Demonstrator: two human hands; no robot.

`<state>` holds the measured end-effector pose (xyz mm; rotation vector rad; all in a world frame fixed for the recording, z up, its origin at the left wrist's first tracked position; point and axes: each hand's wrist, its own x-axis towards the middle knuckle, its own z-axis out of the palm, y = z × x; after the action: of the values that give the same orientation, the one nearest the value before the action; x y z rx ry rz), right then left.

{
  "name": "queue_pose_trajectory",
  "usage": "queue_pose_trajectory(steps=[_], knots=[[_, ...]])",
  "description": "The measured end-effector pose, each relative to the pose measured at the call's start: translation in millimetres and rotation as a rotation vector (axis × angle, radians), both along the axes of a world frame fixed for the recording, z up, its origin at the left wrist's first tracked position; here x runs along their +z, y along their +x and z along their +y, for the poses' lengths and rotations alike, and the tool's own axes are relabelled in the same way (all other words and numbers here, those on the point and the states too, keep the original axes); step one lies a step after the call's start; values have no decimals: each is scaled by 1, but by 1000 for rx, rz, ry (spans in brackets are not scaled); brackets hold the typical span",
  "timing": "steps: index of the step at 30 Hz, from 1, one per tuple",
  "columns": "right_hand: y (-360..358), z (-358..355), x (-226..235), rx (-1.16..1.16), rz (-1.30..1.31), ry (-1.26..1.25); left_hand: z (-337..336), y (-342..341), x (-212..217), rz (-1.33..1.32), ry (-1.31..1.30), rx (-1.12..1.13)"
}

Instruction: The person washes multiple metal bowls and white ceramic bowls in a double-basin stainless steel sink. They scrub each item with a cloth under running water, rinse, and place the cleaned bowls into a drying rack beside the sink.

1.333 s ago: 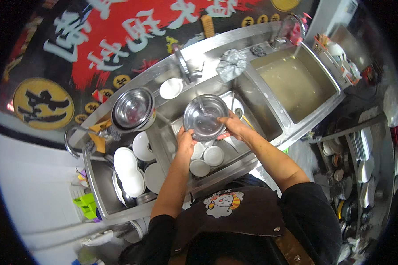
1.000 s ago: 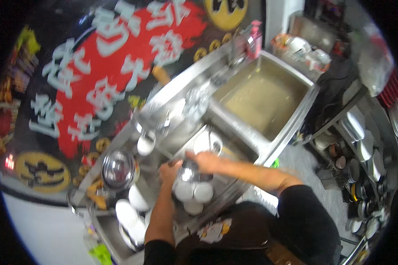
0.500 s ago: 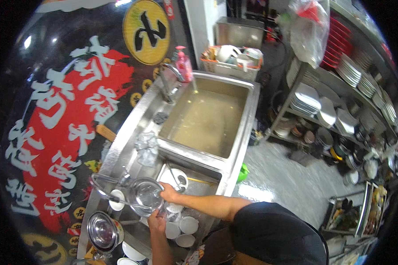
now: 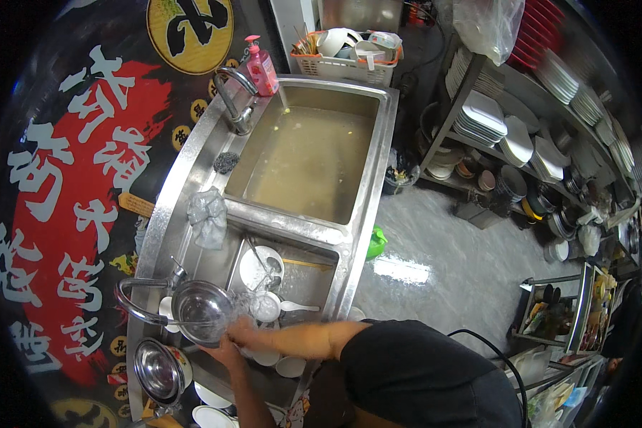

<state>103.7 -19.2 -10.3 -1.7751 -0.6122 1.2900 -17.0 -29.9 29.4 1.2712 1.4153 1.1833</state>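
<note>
A shiny metal bowl (image 4: 201, 308) is held tilted beneath the curved tap (image 4: 132, 305) over the nearer sink basin. My left hand (image 4: 222, 349) grips its near rim, fingers partly hidden behind the metal. Close beside it, at the bowl's right rim, is my right hand (image 4: 244, 332); it is smeared by motion, so its fingers cannot be read. Water splashes off the bowl around both hands. In the basin beyond them lie a white plate (image 4: 255, 265) with metal spoons on it, a white spoon (image 4: 299, 307) and several small white bowls (image 4: 290, 367).
Cloudy water fills the far basin (image 4: 314, 164). A grey plastic bag (image 4: 207, 217) and dark scrubber (image 4: 226, 162) lie on the sink ledge. Stacked metal bowls (image 4: 157, 371) stand at left. Beyond are a pink soap bottle (image 4: 262, 68), a dish basket (image 4: 346, 68) and a dish rack (image 4: 449, 135).
My right hand has moved nearer my left hand along the bowl's rim. Splashing has increased around the bowl. The whole view has shifted, so fixed things appear further up and left.
</note>
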Motion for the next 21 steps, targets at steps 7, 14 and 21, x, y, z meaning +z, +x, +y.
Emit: queue_pose_trajectory(steps=[7, 14, 21], knots=[[33, 5, -18, 49, -66, 43, -26, 21, 91, -42, -312, -225], [-21, -11, -20, -188, 451, 219, 7, -4, 19, -77, -147, -140], [-50, 3, -41, -262, 395, -104, -4, 26, 24, 103, 81, -8]])
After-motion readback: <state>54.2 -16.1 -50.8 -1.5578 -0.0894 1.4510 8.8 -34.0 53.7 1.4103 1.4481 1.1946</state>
